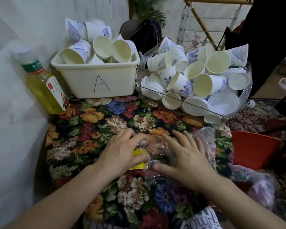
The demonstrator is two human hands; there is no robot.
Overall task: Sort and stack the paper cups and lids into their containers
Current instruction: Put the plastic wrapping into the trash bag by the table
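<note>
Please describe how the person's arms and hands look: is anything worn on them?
Both forearms are bare as far as the picture shows; no sleeves appear. The left hand and the right hand wear no gloves, and no rings, watch or bracelet can be seen. The fingernails look short and unpainted.

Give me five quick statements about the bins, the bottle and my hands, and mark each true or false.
1. The white bin is marked A. True.
2. The clear bin holds only lids. False: it holds cups and lids mixed.
3. The bottle stands right of the clear bin. False: it is left of the white bin.
4. Both the left hand and the right hand are on a clear plastic bag. True.
5. The cups in the white bin are neatly stacked. False: they lie jumbled.
</note>
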